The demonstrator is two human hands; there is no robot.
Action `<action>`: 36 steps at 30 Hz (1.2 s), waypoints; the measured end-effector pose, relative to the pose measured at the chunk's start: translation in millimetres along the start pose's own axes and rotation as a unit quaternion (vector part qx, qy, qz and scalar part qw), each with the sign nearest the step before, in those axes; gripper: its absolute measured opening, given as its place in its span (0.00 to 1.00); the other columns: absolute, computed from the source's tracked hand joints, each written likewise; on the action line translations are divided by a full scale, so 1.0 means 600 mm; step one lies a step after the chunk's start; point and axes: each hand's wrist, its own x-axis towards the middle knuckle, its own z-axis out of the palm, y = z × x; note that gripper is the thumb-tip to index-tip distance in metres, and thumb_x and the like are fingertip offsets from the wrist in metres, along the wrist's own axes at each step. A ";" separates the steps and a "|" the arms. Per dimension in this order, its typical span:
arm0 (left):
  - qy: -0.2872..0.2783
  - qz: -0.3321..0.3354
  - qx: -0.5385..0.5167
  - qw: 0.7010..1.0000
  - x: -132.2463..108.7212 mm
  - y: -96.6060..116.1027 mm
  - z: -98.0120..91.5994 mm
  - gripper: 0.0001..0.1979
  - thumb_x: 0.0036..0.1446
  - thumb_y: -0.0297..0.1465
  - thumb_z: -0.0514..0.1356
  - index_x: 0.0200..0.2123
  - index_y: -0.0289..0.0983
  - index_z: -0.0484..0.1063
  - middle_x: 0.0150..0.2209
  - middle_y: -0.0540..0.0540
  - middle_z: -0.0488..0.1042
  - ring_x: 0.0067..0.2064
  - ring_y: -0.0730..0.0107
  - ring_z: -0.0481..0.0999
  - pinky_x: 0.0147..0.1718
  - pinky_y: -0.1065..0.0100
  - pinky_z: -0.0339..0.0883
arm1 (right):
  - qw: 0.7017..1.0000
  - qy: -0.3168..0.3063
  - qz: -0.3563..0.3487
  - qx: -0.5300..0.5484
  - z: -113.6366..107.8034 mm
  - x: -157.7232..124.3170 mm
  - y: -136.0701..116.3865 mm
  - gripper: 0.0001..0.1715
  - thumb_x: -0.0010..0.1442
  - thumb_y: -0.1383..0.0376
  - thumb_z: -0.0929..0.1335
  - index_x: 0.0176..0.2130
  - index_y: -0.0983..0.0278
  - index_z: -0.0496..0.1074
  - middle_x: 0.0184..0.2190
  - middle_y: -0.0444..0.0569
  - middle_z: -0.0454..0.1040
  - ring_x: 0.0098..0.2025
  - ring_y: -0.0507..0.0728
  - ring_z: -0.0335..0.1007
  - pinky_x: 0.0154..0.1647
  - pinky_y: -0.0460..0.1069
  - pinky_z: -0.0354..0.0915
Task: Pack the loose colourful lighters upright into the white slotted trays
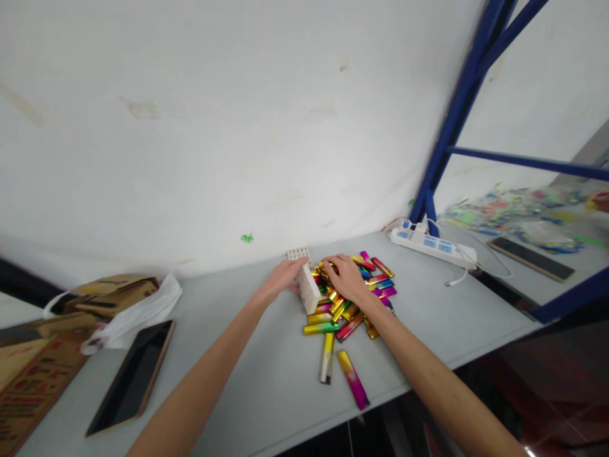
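Observation:
A loose heap of shiny lighters (349,330) in gold, red, magenta, green and blue lies on the grey table. My left hand (283,279) grips a white block-like tray (309,291), tipped on its side against the heap's left edge. Behind that hand sits another white tray with rows of holes (298,254). My right hand (346,277) rests over the top of the heap, fingers curled around gold lighters; how many it holds is hidden. Two lighters, one yellow and white (327,358), one yellow and magenta (353,379), lie nearer the table's front edge.
A white power strip (432,244) with cables lies at the right, by a blue metal frame (451,127). At the left are a dark tablet (133,374), a white plastic bag (137,317) and cardboard boxes (42,387). A white wall (214,127) stands behind the table.

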 end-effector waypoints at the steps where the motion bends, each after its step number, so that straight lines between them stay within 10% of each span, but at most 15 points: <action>1: -0.003 0.000 0.001 1.000 -0.001 0.001 -0.004 0.33 0.53 0.58 0.68 0.45 0.34 0.84 0.46 0.35 0.87 0.48 0.45 0.83 0.32 0.64 0.78 | 1.000 -0.001 0.003 -0.009 -0.001 0.000 0.000 0.20 0.78 0.60 0.62 0.49 0.63 0.82 0.47 0.58 0.84 0.51 0.65 0.76 0.61 0.59 0.66; 10: -0.037 -0.004 0.006 0.999 -0.021 0.001 -0.032 0.32 0.54 0.58 0.66 0.39 0.34 0.86 0.42 0.35 0.87 0.42 0.49 0.84 0.34 0.63 0.76 | 0.998 -0.008 0.011 -0.061 -0.004 0.001 0.011 0.21 0.78 0.59 0.63 0.46 0.62 0.84 0.44 0.57 0.84 0.48 0.64 0.77 0.57 0.56 0.68; 25: 0.108 0.042 0.073 0.991 -0.054 -0.043 -0.124 0.38 0.43 0.66 0.67 0.36 0.35 0.85 0.39 0.39 0.83 0.48 0.42 0.79 0.28 0.63 0.77 | 0.998 -0.026 -0.006 -0.058 -0.018 0.001 0.002 0.22 0.79 0.60 0.61 0.46 0.62 0.84 0.46 0.57 0.86 0.49 0.65 0.81 0.59 0.58 0.66; 36: -0.004 0.078 -0.035 0.996 -0.059 -0.033 -0.064 0.36 0.46 0.65 0.70 0.35 0.35 0.82 0.38 0.42 0.81 0.47 0.52 0.80 0.48 0.55 0.80 | 0.994 -0.064 0.013 -0.091 -0.033 0.000 -0.006 0.25 0.82 0.59 0.59 0.51 0.64 0.83 0.50 0.56 0.86 0.54 0.61 0.80 0.60 0.52 0.64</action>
